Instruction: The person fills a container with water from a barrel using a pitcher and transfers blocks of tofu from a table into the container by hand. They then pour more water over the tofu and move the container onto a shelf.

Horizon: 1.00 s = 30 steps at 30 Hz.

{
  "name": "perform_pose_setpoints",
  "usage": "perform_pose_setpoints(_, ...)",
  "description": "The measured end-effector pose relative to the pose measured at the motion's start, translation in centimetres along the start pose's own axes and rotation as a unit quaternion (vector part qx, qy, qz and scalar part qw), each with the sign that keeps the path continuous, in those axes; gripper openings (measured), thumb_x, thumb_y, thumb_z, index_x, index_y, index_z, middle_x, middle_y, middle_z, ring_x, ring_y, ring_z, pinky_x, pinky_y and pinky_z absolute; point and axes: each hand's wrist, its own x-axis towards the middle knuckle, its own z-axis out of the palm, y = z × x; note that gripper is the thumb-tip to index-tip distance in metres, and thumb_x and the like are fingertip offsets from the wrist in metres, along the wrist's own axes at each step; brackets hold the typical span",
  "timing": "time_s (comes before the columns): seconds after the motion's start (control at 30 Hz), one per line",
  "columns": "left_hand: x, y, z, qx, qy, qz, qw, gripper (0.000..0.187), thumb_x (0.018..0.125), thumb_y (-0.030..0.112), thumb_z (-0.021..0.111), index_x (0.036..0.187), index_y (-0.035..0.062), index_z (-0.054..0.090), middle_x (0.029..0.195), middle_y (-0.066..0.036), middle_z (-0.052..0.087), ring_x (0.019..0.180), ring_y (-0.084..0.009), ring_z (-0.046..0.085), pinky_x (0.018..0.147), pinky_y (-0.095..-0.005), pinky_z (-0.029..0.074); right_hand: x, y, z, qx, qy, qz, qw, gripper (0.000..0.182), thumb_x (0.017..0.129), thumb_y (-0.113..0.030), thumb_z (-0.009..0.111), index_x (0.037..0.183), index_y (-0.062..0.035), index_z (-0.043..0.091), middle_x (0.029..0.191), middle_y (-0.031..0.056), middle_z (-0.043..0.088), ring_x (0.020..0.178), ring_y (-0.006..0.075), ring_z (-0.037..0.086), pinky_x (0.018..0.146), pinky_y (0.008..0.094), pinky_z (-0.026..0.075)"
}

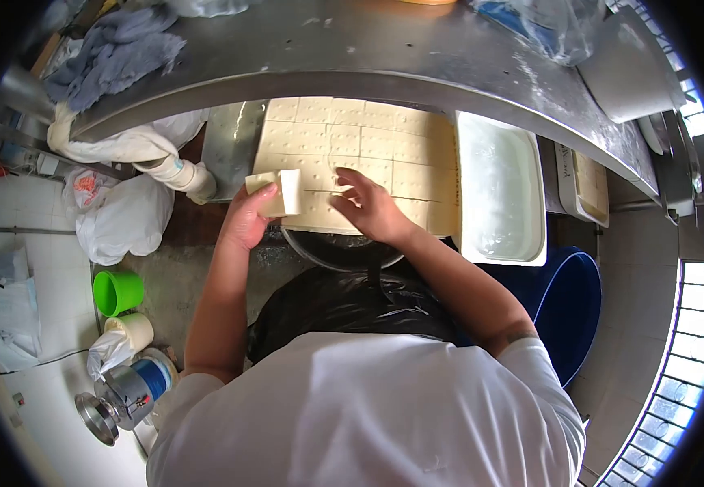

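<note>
A large pale cream slab of tofu point(425, 150), dimpled on top and cut by lines into rectangular blocks, lies in front of me below the metal shelf. My left hand point(246, 221) grips a tofu block point(290, 191) at the slab's near left corner, thumb on its top and the other fingers mostly hidden. Over the near middle of the slab is my right hand point(371, 213), fingers apart and slightly curled, with nothing in it. Its fingertips are close over the cut lines.
Right of the slab stands a white tub point(501, 259) of water. A dark blue barrel point(581, 325) is below it, and a metal bowl point(313, 253) under the slab's near edge. The steel shelf point(328, 53) crosses above. A green bucket point(118, 293) sits on the left floor.
</note>
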Motion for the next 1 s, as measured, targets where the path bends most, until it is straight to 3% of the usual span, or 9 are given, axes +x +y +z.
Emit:
perform_pose_setpoints(0.1, -0.4, 0.5, 7.9, -0.019, -0.044, 0.024, 0.999, 0.053, 0.098, 0.022, 0.073, 0.143, 0.0045, 0.051, 0.134, -0.009, 0.064, 0.122, -0.0222, 0.063, 0.102, -0.0406, 0.052, 0.5, -1.0, 0.2, 0.216, 0.011, -0.007, 0.976, 0.089, 0.098, -0.033, 0.074, 0.161, 0.0011, 0.022, 0.144, 0.0283, 0.051, 0.13, 0.0349, 0.057, 0.104, 0.0452, 0.051)
perform_pose_setpoints(0.27, -1.7, -0.4, 14.8, 0.083, -0.195, 0.066, 0.975, 0.052, 0.106, 0.033, 0.063, 0.148, 0.0065, 0.048, 0.137, -0.008, 0.06, 0.125, -0.0197, 0.059, 0.103, -0.0403, 0.05, -5.3, -2.2, -7.3, 0.531, 0.114, 0.043, 0.839, 0.072, 0.099, -0.019, 0.07, 0.157, 0.0005, 0.032, 0.134, 0.0152, 0.058, 0.123, 0.0247, 0.059, 0.103, 0.0386, 0.048)
perform_pose_setpoints(0.4, -0.2, -3.7, 8.3, 0.445, 0.119, 0.198, 0.865, 0.05, 0.102, 0.032, 0.07, 0.136, -0.0031, 0.057, 0.123, -0.018, 0.068, 0.106, -0.0272, 0.068, 0.095, -0.0416, 0.053, -10.7, 4.2, -13.7, 0.49, 0.237, 0.046, 0.837, 0.063, 0.098, -0.016, 0.07, 0.152, 0.0015, 0.043, 0.131, 0.0118, 0.063, 0.12, 0.0231, 0.062, 0.102, 0.0384, 0.049)
perform_pose_setpoints(0.5, 0.5, -6.4, 1.8, 0.526, 0.203, 0.177, 0.807, 0.056, 0.101, 0.039, 0.068, 0.134, -0.0046, 0.058, 0.127, -0.025, 0.064, 0.114, -0.0363, 0.065, 0.1, -0.0448, 0.05, -14.3, 9.6, -17.8, 0.443, 0.315, 0.054, 0.838, 0.069, 0.096, -0.016, 0.073, 0.154, 0.0007, 0.04, 0.132, 0.0138, 0.063, 0.12, 0.0245, 0.063, 0.102, 0.0399, 0.05)
perform_pose_setpoints(0.57, 0.3, -7.8, 0.5, 0.67, 0.321, 0.118, 0.659, 0.065, 0.1, 0.049, 0.066, 0.134, -0.0064, 0.057, 0.13, -0.029, 0.06, 0.122, -0.0425, 0.059, 0.106, -0.0482, 0.046, -15.8, 12.5, -19.5, 0.412, 0.349, 0.1, 0.835, 0.074, 0.094, -0.016, 0.076, 0.154, 0.0018, 0.036, 0.131, 0.017, 0.063, 0.118, 0.026, 0.064, 0.1, 0.0415, 0.053)
perform_pose_setpoints(0.67, 1.3, -9.7, 0.1, 0.597, 0.249, 0.063, 0.76, 0.073, 0.098, 0.056, 0.065, 0.134, -0.0069, 0.057, 0.133, -0.032, 0.057, 0.126, -0.0471, 0.053, 0.11, -0.0519, 0.042, -16.1, 16.7, -20.1, 0.371, 0.313, 0.18, 0.856, 0.078, 0.092, -0.019, 0.079, 0.153, 0.0016, 0.036, 0.132, 0.0177, 0.062, 0.117, 0.0271, 0.065, 0.097, 0.043, 0.054)
perform_pose_setpoints(0.73, 1.5, -10.8, 1.7, 0.624, 0.254, 0.033, 0.738, 0.075, 0.098, 0.055, 0.067, 0.137, -0.0082, 0.054, 0.136, -0.031, 0.057, 0.129, -0.0441, 0.054, 0.11, -0.0496, 0.043, -16.0, 18.4, -20.0, 0.355, 0.304, 0.219, 0.857, 0.071, 0.092, -0.022, 0.08, 0.147, 0.0038, 0.045, 0.126, 0.0181, 0.066, 0.114, 0.0259, 0.066, 0.092, 0.042, 0.055)
perform_pose_setpoints(0.8, 0.3, -9.4, 5.6, 0.494, 0.209, -0.015, 0.844, 0.079, 0.097, 0.054, 0.068, 0.139, -0.0103, 0.05, 0.146, -0.031, 0.051, 0.137, -0.0401, 0.051, 0.11, -0.0492, 0.042, -15.7, 18.8, -20.1, 0.292, 0.136, 0.285, 0.903, 0.054, 0.094, -0.025, 0.077, 0.136, 0.0022, 0.059, 0.119, 0.0165, 0.071, 0.11, 0.0241, 0.068, 0.09, 0.0403, 0.055)
perform_pose_setpoints(1.0, 1.0, -7.0, 7.1, 0.413, 0.269, -0.106, 0.864, 0.082, 0.092, 0.057, 0.073, 0.149, 0.0031, 0.048, 0.148, -0.018, 0.055, 0.136, -0.0322, 0.053, 0.11, -0.0497, 0.041, -15.1, 20.3, -20.0, 0.005, 0.143, 0.277, 0.95, 0.045, 0.094, -0.028, 0.073, 0.128, -0.0002, 0.066, 0.112, 0.0146, 0.073, 0.102, 0.021, 0.067, 0.09, 0.0365, 0.053)
